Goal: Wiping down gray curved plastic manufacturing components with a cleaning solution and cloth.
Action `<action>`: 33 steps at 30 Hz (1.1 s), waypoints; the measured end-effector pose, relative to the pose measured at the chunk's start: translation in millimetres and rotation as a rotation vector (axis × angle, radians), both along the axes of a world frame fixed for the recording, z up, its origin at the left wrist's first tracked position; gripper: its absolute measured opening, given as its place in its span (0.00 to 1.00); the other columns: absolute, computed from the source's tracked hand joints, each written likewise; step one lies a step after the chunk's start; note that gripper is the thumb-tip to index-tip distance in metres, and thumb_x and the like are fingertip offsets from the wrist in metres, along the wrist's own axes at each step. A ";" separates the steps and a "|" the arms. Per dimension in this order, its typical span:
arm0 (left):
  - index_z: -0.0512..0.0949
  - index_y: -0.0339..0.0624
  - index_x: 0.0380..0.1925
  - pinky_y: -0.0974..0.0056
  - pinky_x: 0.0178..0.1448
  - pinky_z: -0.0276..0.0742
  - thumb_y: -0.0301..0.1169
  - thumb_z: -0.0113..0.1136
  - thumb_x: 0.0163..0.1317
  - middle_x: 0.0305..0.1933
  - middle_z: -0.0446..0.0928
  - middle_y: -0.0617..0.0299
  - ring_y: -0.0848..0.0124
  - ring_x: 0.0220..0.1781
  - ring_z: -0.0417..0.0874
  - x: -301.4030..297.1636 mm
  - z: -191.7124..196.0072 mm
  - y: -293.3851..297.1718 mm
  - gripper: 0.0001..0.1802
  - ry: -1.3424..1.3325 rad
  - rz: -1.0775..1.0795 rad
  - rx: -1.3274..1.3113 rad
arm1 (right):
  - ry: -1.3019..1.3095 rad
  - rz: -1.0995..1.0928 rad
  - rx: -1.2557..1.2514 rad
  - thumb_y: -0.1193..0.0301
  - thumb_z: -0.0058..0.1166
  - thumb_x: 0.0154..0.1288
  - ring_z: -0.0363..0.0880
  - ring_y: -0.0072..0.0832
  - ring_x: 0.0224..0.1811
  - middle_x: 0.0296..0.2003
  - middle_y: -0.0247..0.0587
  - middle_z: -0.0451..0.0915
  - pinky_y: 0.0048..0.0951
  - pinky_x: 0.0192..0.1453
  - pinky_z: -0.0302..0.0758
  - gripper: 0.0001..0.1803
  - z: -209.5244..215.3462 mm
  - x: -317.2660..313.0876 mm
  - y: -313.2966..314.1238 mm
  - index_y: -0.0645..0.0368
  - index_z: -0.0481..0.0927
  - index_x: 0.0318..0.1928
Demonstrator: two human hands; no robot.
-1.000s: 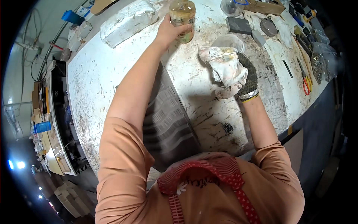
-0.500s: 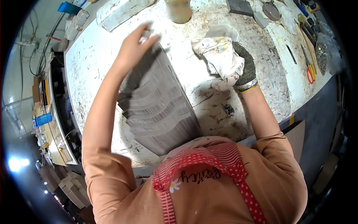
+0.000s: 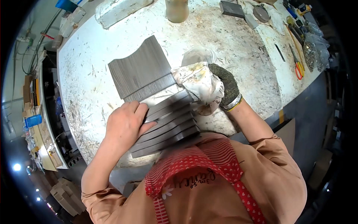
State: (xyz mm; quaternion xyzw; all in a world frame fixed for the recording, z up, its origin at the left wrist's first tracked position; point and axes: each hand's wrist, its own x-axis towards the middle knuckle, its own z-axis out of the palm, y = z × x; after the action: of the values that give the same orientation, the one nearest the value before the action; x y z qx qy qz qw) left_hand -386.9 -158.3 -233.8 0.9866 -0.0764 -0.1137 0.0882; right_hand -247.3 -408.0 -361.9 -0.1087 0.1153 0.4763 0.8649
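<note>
My bare left hand (image 3: 126, 121) is closed on the left end of several grey wood-grain boards (image 3: 167, 119), its thumb lying across their edges. Those boards sit close against my apron, their long edges turned up. Beyond them, more grey boards with a wavy far edge (image 3: 141, 67) lie flat and overlapping on the table. In a dark knit glove, my right hand (image 3: 227, 86) grips a crumpled white cloth (image 3: 199, 82) stained yellow and brown. The cloth meets the right side of the boards. Its bunched folds hide the gloved fingertips.
A clear round lid or dish (image 3: 197, 56) lies behind the cloth. At the back stand a jar of yellowish liquid (image 3: 177, 11) and a plastic-wrapped block (image 3: 121, 11). Grey blocks (image 3: 232, 8) are at the back right. Scissors with orange handles (image 3: 298, 71) rest near the right edge.
My left hand has come down from beyond the boards onto the near ones, which now show their edges upward, apart from the far boards. The cloth has shifted left to the boards.
</note>
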 end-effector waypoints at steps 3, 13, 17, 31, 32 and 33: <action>0.71 0.41 0.31 0.57 0.37 0.73 0.39 0.67 0.48 0.30 0.72 0.57 0.57 0.35 0.76 -14.6 0.0 -3.7 0.18 0.004 -0.008 -0.048 | -0.944 -0.014 -0.425 0.68 0.44 0.69 0.74 0.40 0.56 0.54 0.57 0.72 0.37 0.61 0.72 0.23 -2.5 -16.3 -4.5 0.72 0.65 0.59; 0.70 0.42 0.30 0.57 0.36 0.75 0.35 0.67 0.47 0.31 0.72 0.57 0.58 0.36 0.76 -38.8 -17.8 -7.7 0.16 -0.107 -0.048 -0.143 | -0.153 -0.126 -0.133 0.68 0.41 0.70 0.74 0.36 0.54 0.53 0.51 0.74 0.32 0.61 0.71 0.21 30.7 -58.0 -4.3 0.67 0.67 0.58; 0.69 0.43 0.30 0.57 0.36 0.75 0.35 0.67 0.47 0.31 0.72 0.57 0.58 0.35 0.76 -44.3 -23.0 -11.1 0.17 -0.154 -0.092 -0.192 | -0.259 -0.175 -0.270 0.68 0.40 0.71 0.74 0.33 0.54 0.53 0.49 0.74 0.30 0.60 0.71 0.20 30.7 -69.6 -7.4 0.67 0.67 0.58; 0.69 0.41 0.55 0.53 0.50 0.73 0.44 0.50 0.65 0.43 0.78 0.43 0.46 0.47 0.76 -12.3 -24.4 15.5 0.24 0.300 -0.109 -0.477 | -0.227 -0.218 -0.268 0.67 0.44 0.69 0.74 0.36 0.55 0.53 0.52 0.74 0.33 0.63 0.69 0.22 52.9 -62.3 -11.3 0.69 0.67 0.58; 0.69 0.41 0.55 0.53 0.50 0.73 0.44 0.50 0.65 0.43 0.78 0.43 0.46 0.47 0.76 -9.7 -25.0 18.4 0.24 0.294 -0.107 -0.484 | -0.229 -0.121 -0.161 0.67 0.45 0.68 0.73 0.38 0.55 0.54 0.52 0.73 0.33 0.64 0.68 0.23 63.2 -58.4 -13.1 0.69 0.67 0.58; 0.69 0.41 0.56 0.53 0.50 0.72 0.45 0.49 0.65 0.43 0.78 0.42 0.46 0.47 0.77 -7.4 -25.9 21.0 0.25 0.307 -0.112 -0.478 | -0.234 -0.116 -0.166 0.67 0.45 0.68 0.73 0.38 0.55 0.54 0.52 0.73 0.33 0.64 0.68 0.23 65.9 -54.4 -13.7 0.69 0.67 0.58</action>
State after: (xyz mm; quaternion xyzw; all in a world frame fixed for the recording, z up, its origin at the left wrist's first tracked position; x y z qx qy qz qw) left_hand -394.3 -137.3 -259.7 0.9034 -0.1413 -0.2452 0.3221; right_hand -301.7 -421.6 -296.0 -0.2278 0.0591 0.3984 0.8865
